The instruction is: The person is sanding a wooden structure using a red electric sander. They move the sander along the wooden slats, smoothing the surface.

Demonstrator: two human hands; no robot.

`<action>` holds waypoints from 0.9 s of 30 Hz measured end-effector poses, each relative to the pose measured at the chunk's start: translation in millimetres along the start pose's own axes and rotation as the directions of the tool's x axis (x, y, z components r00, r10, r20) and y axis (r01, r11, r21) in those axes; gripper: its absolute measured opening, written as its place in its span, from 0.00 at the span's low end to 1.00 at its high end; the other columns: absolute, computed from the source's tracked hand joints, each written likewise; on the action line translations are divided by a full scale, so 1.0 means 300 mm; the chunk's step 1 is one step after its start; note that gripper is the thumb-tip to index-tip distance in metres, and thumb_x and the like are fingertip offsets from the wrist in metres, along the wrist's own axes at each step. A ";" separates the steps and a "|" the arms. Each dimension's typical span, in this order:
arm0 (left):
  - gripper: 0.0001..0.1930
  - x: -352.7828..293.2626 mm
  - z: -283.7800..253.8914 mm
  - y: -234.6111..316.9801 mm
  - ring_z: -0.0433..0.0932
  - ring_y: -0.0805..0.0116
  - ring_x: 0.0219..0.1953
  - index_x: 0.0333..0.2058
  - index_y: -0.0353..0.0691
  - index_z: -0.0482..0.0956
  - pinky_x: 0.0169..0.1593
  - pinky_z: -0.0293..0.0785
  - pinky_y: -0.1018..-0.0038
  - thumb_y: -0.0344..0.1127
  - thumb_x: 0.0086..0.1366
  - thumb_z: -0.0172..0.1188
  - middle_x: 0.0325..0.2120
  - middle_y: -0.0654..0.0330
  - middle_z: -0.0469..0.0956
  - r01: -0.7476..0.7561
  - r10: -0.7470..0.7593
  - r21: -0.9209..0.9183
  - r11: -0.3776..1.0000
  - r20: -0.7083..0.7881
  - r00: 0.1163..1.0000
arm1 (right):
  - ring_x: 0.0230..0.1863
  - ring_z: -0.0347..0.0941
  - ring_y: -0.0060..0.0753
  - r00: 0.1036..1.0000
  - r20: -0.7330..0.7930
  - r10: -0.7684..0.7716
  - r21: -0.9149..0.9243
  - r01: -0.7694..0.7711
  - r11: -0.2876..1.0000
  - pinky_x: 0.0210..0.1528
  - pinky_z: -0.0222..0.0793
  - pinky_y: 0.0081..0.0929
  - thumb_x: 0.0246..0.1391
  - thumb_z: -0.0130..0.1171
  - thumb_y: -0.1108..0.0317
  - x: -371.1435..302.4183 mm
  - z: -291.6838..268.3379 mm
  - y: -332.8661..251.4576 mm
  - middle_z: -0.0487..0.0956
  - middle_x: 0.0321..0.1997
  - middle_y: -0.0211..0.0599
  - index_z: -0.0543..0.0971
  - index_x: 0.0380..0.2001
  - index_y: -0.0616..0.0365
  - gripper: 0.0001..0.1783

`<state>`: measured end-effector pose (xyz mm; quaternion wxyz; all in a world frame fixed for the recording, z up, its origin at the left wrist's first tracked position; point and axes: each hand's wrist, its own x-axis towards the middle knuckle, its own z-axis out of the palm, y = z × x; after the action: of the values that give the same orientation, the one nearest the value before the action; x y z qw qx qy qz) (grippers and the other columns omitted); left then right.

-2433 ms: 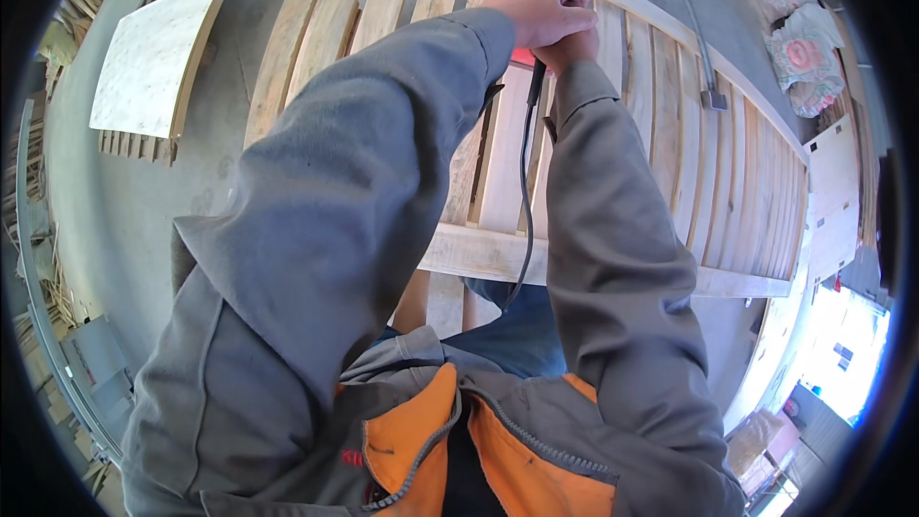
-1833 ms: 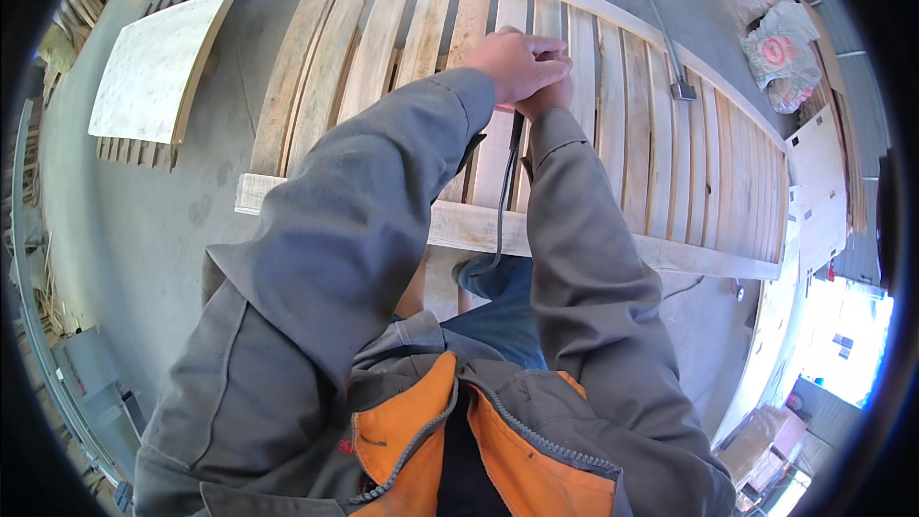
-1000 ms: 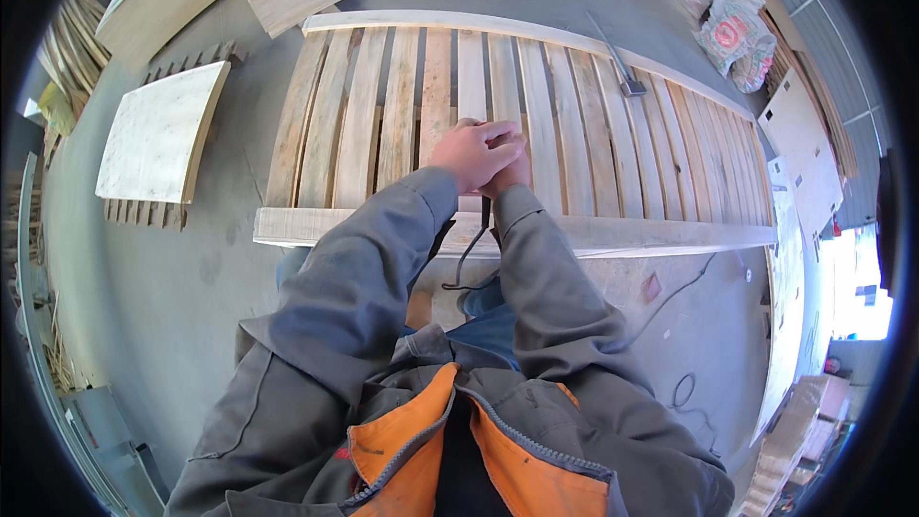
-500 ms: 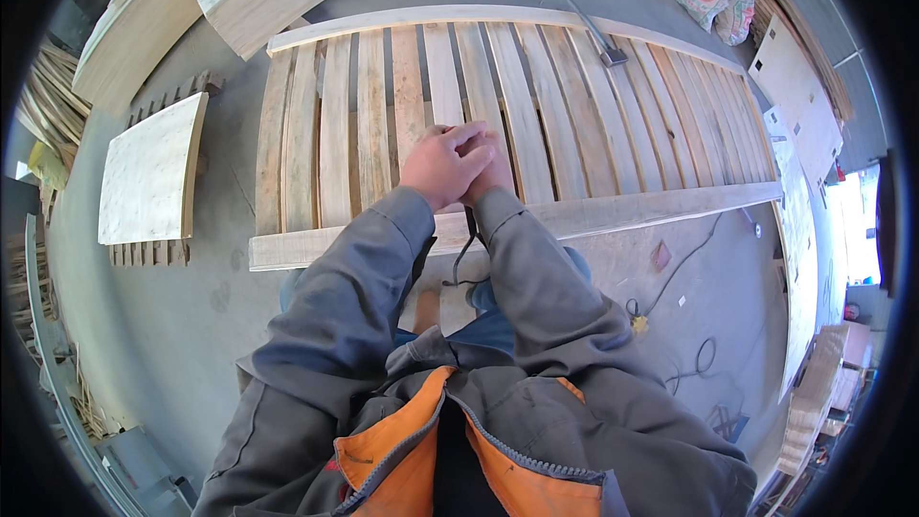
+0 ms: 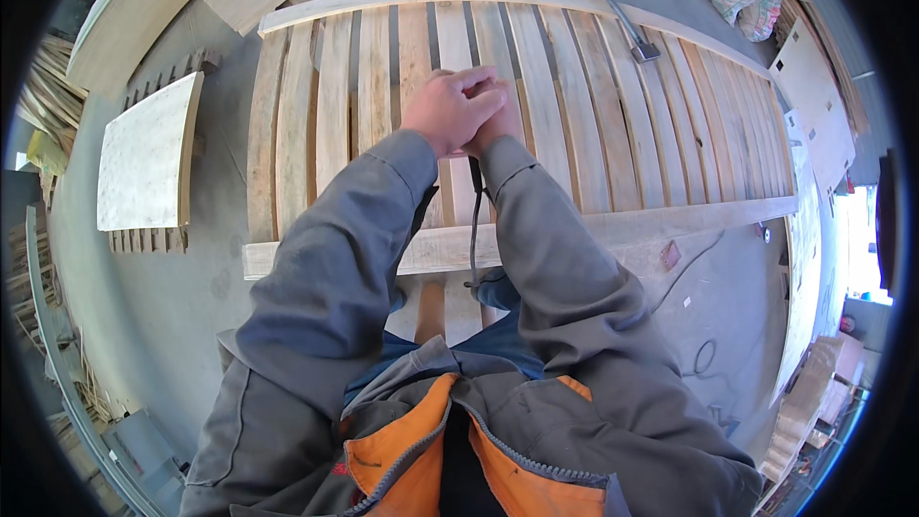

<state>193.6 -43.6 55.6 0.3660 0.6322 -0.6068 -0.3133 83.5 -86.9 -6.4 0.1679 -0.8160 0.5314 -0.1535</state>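
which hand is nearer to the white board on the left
Left. The left hand is right of the white board; the right hand is farther right.

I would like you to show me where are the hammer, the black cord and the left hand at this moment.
Hammer [image 5: 646, 53]: head camera view, on its dark metal head.
Black cord [image 5: 473, 230]: head camera view, on its middle stretch.
Left hand [image 5: 444, 113]: head camera view, on its back.

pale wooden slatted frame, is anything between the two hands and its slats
Yes: a black-corded handheld tool, mostly hidden under the left hand and right hand, is over the pale wooden slats.
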 end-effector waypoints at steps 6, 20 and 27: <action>0.29 0.135 -0.015 0.009 0.85 0.51 0.52 0.58 0.47 0.84 0.58 0.78 0.64 0.57 0.64 0.64 0.49 0.48 0.86 0.013 -0.013 0.018 1.000 0.025 1.000 | 0.55 0.78 0.47 0.988 -0.126 -0.091 -0.046 0.086 0.995 0.55 0.75 0.40 0.46 0.75 0.54 0.164 0.078 0.144 0.80 0.54 0.44 0.79 0.50 0.51 0.28; 0.34 0.388 -0.055 -0.049 0.85 0.52 0.52 0.61 0.55 0.84 0.59 0.79 0.65 0.66 0.60 0.63 0.52 0.51 0.86 0.016 -0.020 0.116 0.993 0.026 0.999 | 0.61 0.78 0.46 0.972 -0.139 -0.187 -0.130 0.169 0.977 0.63 0.75 0.40 0.52 0.69 0.47 0.490 0.127 0.230 0.81 0.61 0.38 0.80 0.58 0.43 0.30; 0.31 0.521 -0.074 -0.102 0.85 0.50 0.53 0.58 0.51 0.85 0.59 0.78 0.63 0.63 0.63 0.62 0.51 0.49 0.86 -0.019 0.018 0.104 0.994 0.011 1.000 | 0.68 0.71 0.42 0.978 0.022 -0.206 -0.398 0.198 0.896 0.69 0.67 0.35 0.65 0.57 0.51 0.579 0.039 0.145 0.77 0.66 0.41 0.73 0.65 0.50 0.29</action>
<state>239.1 -197.7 49.1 0.3323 0.6430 -0.6301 -0.2812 120.5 -261.8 -23.5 -0.0239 -0.8820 0.4657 -0.0672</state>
